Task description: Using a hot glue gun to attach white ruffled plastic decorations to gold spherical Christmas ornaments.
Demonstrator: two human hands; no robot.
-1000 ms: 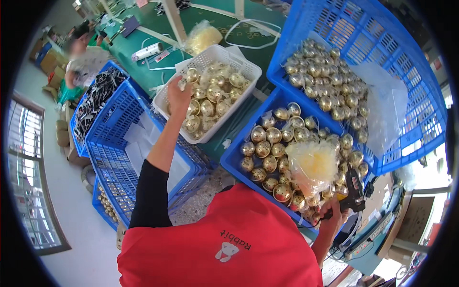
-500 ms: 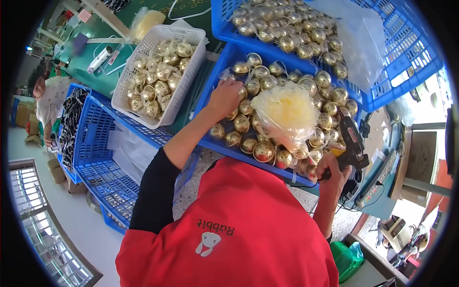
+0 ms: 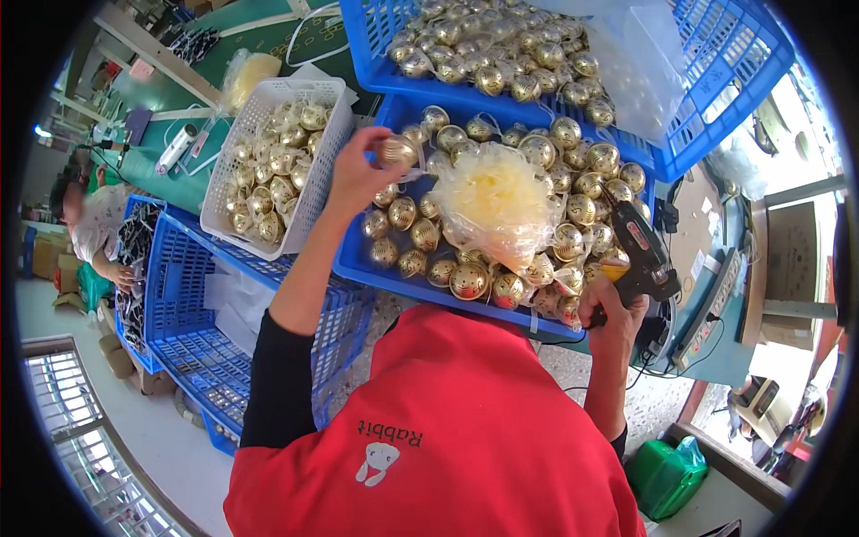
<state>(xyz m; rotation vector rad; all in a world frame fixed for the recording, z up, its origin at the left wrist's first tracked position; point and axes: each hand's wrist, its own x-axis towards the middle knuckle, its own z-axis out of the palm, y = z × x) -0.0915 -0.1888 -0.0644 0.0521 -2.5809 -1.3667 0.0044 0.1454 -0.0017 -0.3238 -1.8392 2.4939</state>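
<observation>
left hand pinching one gold ball above near blue crate; right hand closed round black tagging gun at crate's right edge. many balls left in crate; white basket at left already well filled.

Shiny golden metal balls crowd the near blue plastic crate; a crinkled clear bag of pale yellow pieces blocks its centre; the white plastic basket walls the nine o'clock side; only above the balls is passage open.
</observation>
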